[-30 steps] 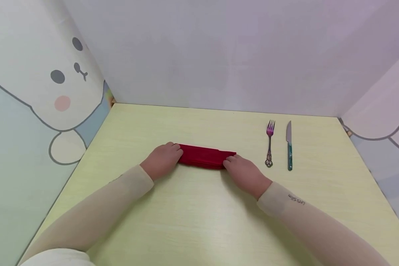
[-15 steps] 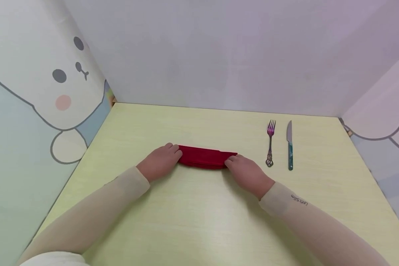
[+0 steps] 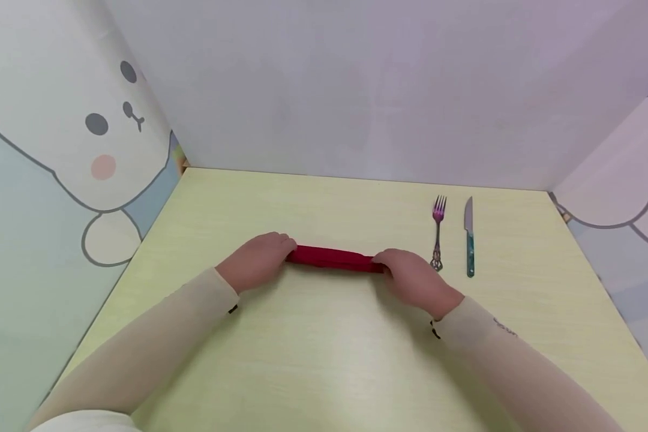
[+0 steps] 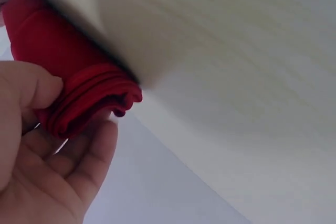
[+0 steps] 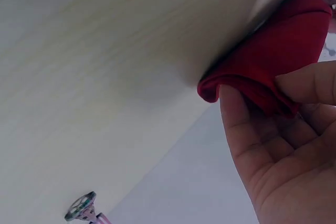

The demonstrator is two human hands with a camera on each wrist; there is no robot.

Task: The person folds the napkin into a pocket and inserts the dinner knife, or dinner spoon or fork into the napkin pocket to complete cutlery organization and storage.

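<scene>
A red cloth [image 3: 332, 258], folded into a narrow strip, lies crosswise between both hands on the pale wooden table. At its left end my left hand [image 3: 259, 259] grips it; in the left wrist view the thumb [image 4: 44, 88] presses on the near face and the fingers curl behind the layered end of the cloth [image 4: 79, 56]. My right hand [image 3: 417, 282] pinches the other end, with the thumb [image 5: 307, 83] on the near side of the cloth [image 5: 278, 51] and fingers behind it. Several stacked folds show at the ends.
A fork [image 3: 438, 234] lies just beyond my right hand, tines pointing away, its handle end [image 5: 81, 206] showing in the right wrist view. To its right lies a knife [image 3: 469, 237] with a green handle. A wall [image 3: 356, 90] rises behind the table [image 3: 324, 360].
The red cloth now looks narrower from front to back. My right hand has shifted slightly right, close to the fork's handle, and both hands have turned. Fork and knife stay put.
</scene>
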